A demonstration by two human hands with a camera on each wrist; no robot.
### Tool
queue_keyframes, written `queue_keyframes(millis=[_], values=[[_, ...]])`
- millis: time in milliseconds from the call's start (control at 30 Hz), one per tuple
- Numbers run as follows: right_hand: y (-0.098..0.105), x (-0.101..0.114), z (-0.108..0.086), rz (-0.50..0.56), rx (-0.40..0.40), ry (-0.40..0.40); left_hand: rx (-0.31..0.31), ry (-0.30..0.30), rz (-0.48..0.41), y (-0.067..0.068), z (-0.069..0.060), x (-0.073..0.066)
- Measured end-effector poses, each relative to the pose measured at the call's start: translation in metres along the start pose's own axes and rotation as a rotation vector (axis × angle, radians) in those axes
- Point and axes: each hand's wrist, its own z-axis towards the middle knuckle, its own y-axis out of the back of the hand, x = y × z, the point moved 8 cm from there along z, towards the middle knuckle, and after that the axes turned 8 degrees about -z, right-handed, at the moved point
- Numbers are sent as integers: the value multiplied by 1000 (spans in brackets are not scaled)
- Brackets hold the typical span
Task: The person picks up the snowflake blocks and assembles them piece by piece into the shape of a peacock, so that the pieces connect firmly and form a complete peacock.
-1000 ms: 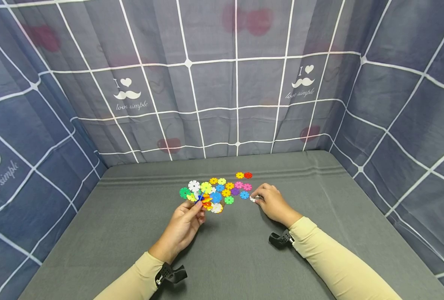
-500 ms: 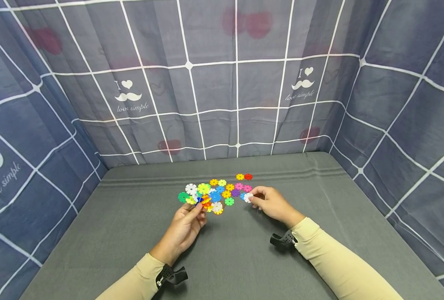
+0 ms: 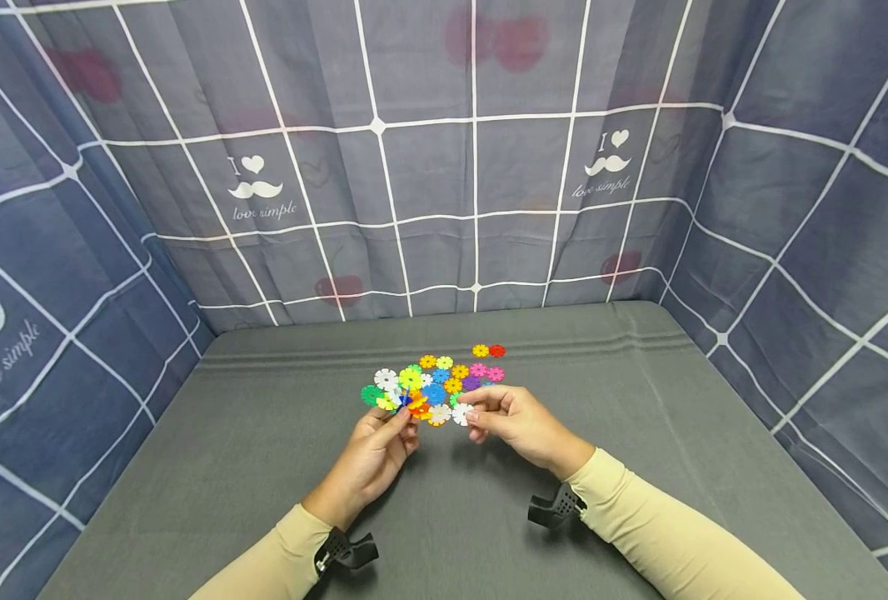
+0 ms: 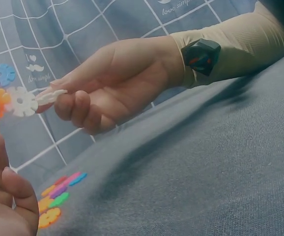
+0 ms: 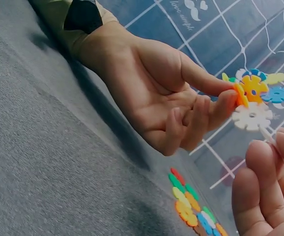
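Observation:
My left hand (image 3: 372,454) grips a cluster of joined, notched snowflake discs between thumb and fingers, held above the table. The cluster has a yellow disc (image 3: 410,378), a blue disc (image 5: 278,95), an orange disc (image 5: 254,88) and a white disc (image 5: 252,116) on its right side. Facing it, my right hand (image 3: 530,425) pinches a separate white snowflake disc (image 3: 461,414) by its edge. In the left wrist view that held disc (image 4: 51,96) is turned nearly edge-on beside the cluster's white disc (image 4: 21,102). Whether their notches engage, I cannot tell.
Several loose discs lie flat on the grey table (image 3: 444,533) behind the hands, among them a red disc (image 3: 497,351), a purple disc (image 3: 471,382) and a pink disc (image 3: 477,369). A checked curtain (image 3: 429,183) encloses the back and sides.
My right hand has lifted the white disc from the table and carried it left, up to the cluster. The left hand has stayed nearly in place, still holding the cluster.

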Motion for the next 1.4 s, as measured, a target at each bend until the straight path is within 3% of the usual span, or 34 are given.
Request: queue_keyframes(millis=[300,600,700,1000,1167,1400], values=[[-1,1,0,25,-24,-16,42,-3,-4,-3,0,2],[-12,-5,-3,299,30,-50,71,-20,33,-6,0,3],[-12,-7,-4,339,26,-57,75,-17,50,-7,0,3],[-15,-7,-5,345,33,-60,60,11,38,-6,-3,3],[-14,-7,-5,344,28,-61,100,7,38,-8,-3,3],[-14,-4,-6,342,43,-61,182,-39,166,-13,-5,0]])
